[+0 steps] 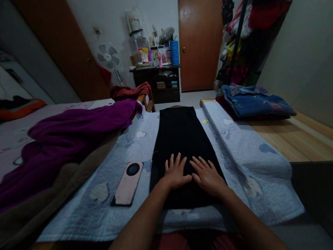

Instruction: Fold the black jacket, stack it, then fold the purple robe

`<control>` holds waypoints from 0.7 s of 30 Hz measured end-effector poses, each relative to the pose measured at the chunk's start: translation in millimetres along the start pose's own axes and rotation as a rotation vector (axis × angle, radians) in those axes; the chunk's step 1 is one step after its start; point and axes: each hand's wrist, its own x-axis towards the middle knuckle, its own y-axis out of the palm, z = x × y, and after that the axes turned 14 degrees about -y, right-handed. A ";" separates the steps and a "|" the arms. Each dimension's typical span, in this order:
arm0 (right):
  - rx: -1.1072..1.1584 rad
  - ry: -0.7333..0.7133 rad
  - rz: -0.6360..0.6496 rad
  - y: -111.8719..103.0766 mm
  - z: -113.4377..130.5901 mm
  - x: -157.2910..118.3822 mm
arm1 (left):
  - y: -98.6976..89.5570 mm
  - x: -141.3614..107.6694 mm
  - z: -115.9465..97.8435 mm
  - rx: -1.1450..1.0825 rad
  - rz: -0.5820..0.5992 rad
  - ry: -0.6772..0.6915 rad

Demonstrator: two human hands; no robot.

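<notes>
A black garment [182, 133] lies flat and lengthwise on a pale blue-grey patterned cloth [247, 163]; its exact kind I cannot tell. My left hand [176, 172] rests palm down on its near half, fingers spread. Beside it, my right hand [206, 173] also lies flat on the black fabric, fingers stretched forward. The two thumbs nearly meet over the middle of the garment. Left of the garment, on the same cloth, is a pink phone [129, 185] with a round black camera ring facing up.
A purple blanket [77, 134] and a brown one lie on the bed at left. Folded denim clothing [253, 101] sits on a wooden surface [318, 135] at right. Farther back stand a white fan [108, 57], a dark cabinet [157, 82] and a wooden door [198, 32].
</notes>
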 end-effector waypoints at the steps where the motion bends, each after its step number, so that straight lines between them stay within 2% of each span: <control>1: -0.002 -0.004 -0.007 1.0 -0.4 -0.1 | 2.6 0.1 0.8 0.001 -0.025 0.005; 8: -0.012 -0.080 -0.110 8.5 -2.6 -2.9 | 22.6 3.4 6.8 0.028 -0.239 0.024; 12: 0.050 -0.131 -0.127 10.8 -1.8 -1.0 | 25.9 4.3 7.0 0.029 -0.267 0.027; 21: 0.174 -0.111 -0.162 9.3 4.9 -1.4 | 23.5 2.2 7.4 -0.006 -0.277 0.023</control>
